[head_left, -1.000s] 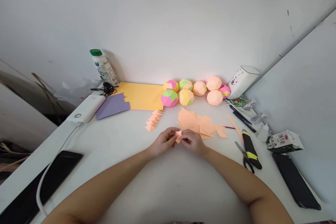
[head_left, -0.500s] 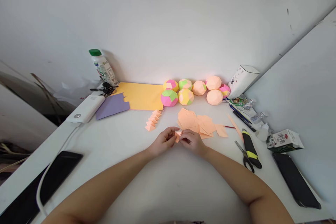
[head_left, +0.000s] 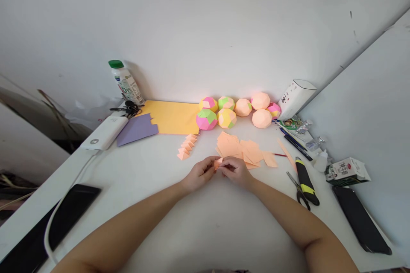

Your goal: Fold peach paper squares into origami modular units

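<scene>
My left hand (head_left: 199, 173) and my right hand (head_left: 236, 172) meet at the middle of the white table (head_left: 153, 187). Both pinch one small peach folded paper piece (head_left: 218, 163) between their fingertips. Just behind the hands lies a loose pile of peach paper squares (head_left: 241, 149). A short row of folded peach paper units (head_left: 186, 146) sits to the left of that pile. Several paper balls (head_left: 235, 111), some peach and some pink, yellow and green, stand along the wall behind.
Yellow sheet (head_left: 171, 116) and purple sheet (head_left: 137, 129) lie back left, by a white power bank (head_left: 104, 132), keys and a bottle (head_left: 125, 81). Scissors (head_left: 299, 191), a black-yellow knife (head_left: 306, 180), pens, a carton (head_left: 347, 172) and a dark phone (head_left: 361, 226) lie right. A phone (head_left: 68, 213) lies left.
The fingertips of both hands have shifted slightly on the peach piece, drawing a little closer together. Everything else is unmoved.
</scene>
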`<state>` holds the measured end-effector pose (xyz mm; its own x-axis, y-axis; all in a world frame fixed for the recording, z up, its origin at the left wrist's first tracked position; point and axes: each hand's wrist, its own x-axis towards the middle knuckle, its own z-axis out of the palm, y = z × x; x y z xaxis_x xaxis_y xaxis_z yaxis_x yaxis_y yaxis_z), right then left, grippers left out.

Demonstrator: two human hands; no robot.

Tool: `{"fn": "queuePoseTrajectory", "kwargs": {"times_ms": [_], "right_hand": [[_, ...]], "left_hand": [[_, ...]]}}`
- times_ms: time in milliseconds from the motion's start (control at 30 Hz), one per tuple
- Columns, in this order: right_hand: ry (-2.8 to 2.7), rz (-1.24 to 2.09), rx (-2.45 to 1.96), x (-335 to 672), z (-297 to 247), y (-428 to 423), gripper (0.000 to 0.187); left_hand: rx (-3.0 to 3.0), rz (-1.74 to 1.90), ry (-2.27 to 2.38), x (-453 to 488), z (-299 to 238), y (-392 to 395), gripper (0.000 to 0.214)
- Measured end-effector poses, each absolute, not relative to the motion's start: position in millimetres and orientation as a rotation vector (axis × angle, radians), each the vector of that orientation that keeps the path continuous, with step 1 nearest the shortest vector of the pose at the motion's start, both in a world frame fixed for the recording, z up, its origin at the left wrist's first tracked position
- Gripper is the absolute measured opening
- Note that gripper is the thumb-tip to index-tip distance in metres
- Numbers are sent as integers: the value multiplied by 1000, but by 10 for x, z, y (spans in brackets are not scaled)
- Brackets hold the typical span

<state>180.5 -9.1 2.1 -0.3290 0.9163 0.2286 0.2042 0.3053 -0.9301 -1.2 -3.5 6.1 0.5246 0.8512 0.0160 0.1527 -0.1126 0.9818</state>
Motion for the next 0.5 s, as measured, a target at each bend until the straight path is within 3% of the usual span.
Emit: {"fn": "queuePoseTrajectory", "kwargs": {"times_ms": [433, 500], "right_hand": [[-1453, 1385, -1017, 1805, -10, -58, 26], [-1540, 1374, -1052, 1803, 15, -54, 20]], "left_hand": [[1586, 821, 846, 11, -5, -31, 37], [1591, 821, 852, 10, -10, -31, 37]]}}
